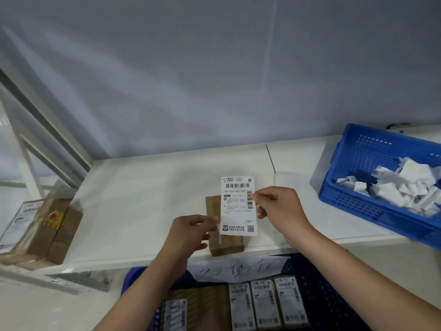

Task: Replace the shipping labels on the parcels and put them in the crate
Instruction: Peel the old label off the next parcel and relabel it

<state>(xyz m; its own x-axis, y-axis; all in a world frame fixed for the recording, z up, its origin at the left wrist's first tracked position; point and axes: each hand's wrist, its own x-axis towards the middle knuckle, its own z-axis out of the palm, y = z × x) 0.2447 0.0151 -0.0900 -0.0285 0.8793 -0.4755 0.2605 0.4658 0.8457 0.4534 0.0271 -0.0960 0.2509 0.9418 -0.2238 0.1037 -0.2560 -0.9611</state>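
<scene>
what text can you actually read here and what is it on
"350-050 V05 220": on the white shipping label held up over the brown parcel.
Other print on that label: too small to read.
Handwritten paper sign on the lower crate: large characters, blurred, unreadable.
Labels on the crated parcels and the left boxes: blurred.

I see a white shipping label (238, 206) printed with black barcodes and a black QR square. The parcel (224, 235) under it is plain brown cardboard. The table (148, 199) is white, the wall behind grey. The crate (358, 187) on the right is blue with a perforated grid pattern and holds white paper scraps (403, 187). The boxes (45, 230) on the left are brown; one bears a red and yellow sticker (54, 219).
</scene>
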